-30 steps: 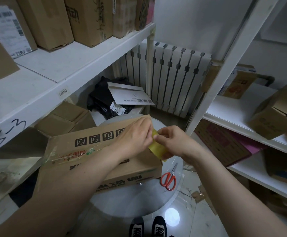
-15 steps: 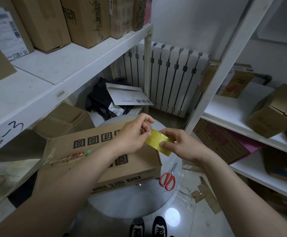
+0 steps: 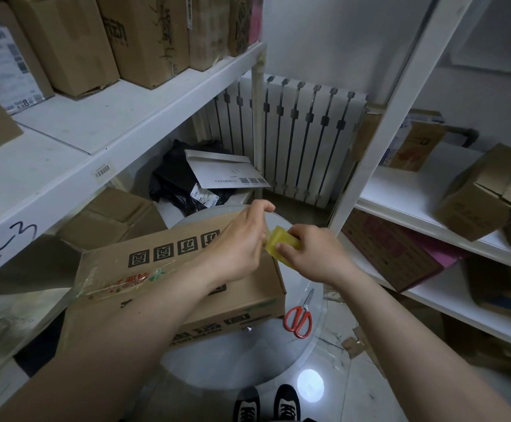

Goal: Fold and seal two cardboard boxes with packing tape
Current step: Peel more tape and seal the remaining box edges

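Note:
A closed brown cardboard box [image 3: 144, 269] with black printed characters lies on a round white table [image 3: 248, 360], with clear tape along its left end. Above the box's right end, my right hand [image 3: 312, 254] grips a yellowish roll of packing tape [image 3: 281, 245]. My left hand [image 3: 242, 239] is right beside the roll, its fingertips pinching at the tape's edge. My left forearm crosses over the box.
Red-handled scissors [image 3: 298, 318] lie on the table right of the box. White shelves with cardboard boxes [image 3: 144, 35] stand left and right [image 3: 485, 196]. A white radiator [image 3: 293, 138] is behind, an envelope [image 3: 223, 172] on black bags. Cardboard scraps litter the floor.
The roll, held flat between both hands half a second ago, is now drawn in closer under my right hand. My left fingers have risen and pinch at its left edge.

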A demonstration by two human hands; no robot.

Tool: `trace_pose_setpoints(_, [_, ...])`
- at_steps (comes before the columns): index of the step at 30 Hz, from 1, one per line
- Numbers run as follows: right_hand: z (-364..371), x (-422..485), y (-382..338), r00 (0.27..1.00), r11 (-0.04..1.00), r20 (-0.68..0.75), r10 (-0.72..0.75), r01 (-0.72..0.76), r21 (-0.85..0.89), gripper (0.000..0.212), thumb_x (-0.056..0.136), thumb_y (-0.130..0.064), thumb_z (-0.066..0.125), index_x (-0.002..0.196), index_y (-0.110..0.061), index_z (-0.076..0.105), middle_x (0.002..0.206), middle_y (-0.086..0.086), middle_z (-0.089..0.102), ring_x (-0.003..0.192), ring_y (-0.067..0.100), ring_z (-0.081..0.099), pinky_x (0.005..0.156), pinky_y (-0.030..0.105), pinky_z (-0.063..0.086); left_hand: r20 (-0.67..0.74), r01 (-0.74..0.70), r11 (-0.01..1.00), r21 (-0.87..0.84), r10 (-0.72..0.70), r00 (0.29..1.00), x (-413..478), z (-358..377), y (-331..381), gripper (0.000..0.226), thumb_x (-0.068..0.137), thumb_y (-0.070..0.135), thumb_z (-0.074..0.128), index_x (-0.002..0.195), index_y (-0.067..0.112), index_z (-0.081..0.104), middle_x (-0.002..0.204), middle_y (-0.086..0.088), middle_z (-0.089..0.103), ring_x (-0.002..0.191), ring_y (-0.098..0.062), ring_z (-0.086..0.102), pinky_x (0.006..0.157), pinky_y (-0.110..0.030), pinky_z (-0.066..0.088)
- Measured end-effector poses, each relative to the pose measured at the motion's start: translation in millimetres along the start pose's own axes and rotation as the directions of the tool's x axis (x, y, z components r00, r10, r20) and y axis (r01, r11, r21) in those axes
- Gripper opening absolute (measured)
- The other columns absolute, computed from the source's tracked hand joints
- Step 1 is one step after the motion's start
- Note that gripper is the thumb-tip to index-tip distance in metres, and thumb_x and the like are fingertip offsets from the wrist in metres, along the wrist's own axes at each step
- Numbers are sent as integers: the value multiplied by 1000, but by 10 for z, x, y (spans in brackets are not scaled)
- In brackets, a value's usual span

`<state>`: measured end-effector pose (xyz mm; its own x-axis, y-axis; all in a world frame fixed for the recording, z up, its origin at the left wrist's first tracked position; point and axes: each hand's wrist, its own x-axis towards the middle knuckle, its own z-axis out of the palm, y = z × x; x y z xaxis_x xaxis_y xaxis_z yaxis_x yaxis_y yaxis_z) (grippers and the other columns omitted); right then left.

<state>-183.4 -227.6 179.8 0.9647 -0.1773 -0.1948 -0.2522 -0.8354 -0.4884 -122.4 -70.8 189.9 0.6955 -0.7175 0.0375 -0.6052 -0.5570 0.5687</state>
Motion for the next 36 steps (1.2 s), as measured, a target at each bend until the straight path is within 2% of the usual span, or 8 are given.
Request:
trace_pose_setpoints(7, [14, 55, 56, 995, 994, -63, 73, -78, -74, 63, 88, -61, 56, 135, -26, 35, 120, 3, 62, 105, 26, 61, 76, 37, 50, 119, 10, 998, 59, -17, 993, 59, -164, 57, 44, 98, 10, 46, 136, 19, 27, 88, 11, 44, 76, -4, 44, 61, -17, 31])
trace_pose_setpoints(15, [-82, -37, 108, 995, 997, -93, -44, 50, 60, 36, 89, -57, 56, 119, -37, 51, 107, -5, 63, 99, 19, 60, 72, 33, 50, 75, 247, 968, -31, -245, 967, 190, -200, -7, 35, 90, 20, 62, 124, 23, 52, 121, 8, 36, 93, -6, 59, 85, -27, 49])
trace_pose_setpoints(19, [-129, -82, 126, 991, 990, -127, -32, 49, 131, 36, 84, -60, 61, 111, -36, 55, 98, -8, 60, 95, 16, 59, 70, 33, 50, 50, 435, 876, -207, -435, 899, 245, -172, -12, 6, 82, 16, 72, 86, 18, 75, 83, 9, 66, 80, -9, 63, 66, -20, 48])
trace_pose_setpoints(22, [-150, -95, 185, 995, 967, -91, -30, 52, 248, 42, 82, -60, 65, 112, -33, 53, 97, -9, 60, 90, 11, 58, 72, 31, 52, 109, 500, 751, -431, -506, 855, 269, -121, 18, 11, 81, 16, 72, 71, 20, 72, 72, 6, 69, 74, -12, 64, 76, -33, 57])
trace_pose_setpoints(26, [-145, -149, 300, 998, 825, 56, -27, -9, 565, 56, 70, -62, 67, 115, -32, 51, 107, -14, 55, 94, 9, 57, 74, 27, 53, 162, 537, 716, -446, -526, 835, 312, -63, 0, 10, 91, 21, 63, 82, 22, 68, 90, 1, 68, 83, -14, 62, 82, -35, 53])
trace_pose_setpoints(29, [-106, -170, 437, 992, 628, 118, -39, -68, 775, 47, 77, -55, 72, 112, -29, 56, 102, -3, 64, 93, 14, 63, 80, 32, 53, 228, 536, 593, -601, -516, 826, 350, -79, -34, 7, 96, 15, 60, 90, 13, 62, 83, -7, 67, 74, -12, 66, 74, -29, 53])
trace_pose_setpoints(32, [-39, -203, 521, 996, 527, 72, -54, -33, 849, 25, 80, -37, 63, 98, -19, 63, 83, -3, 64, 84, 12, 60, 77, 32, 45, 207, 495, 659, -567, -467, 859, 400, -144, -160, 7, 93, 11, 65, 98, 13, 62, 73, -7, 67, 63, -9, 66, 65, -24, 56])
trace_pose_setpoints(36, [61, -275, 488, 997, 550, 62, -53, -23, 835, 18, 81, -29, 59, 92, -15, 61, 83, 4, 58, 80, 10, 57, 74, 26, 45, 183, 436, 871, -228, -402, 897, 552, -175, -276, 24, 88, 21, 72, 111, 22, 64, 74, -1, 75, 73, -8, 72, 81, -27, 55])
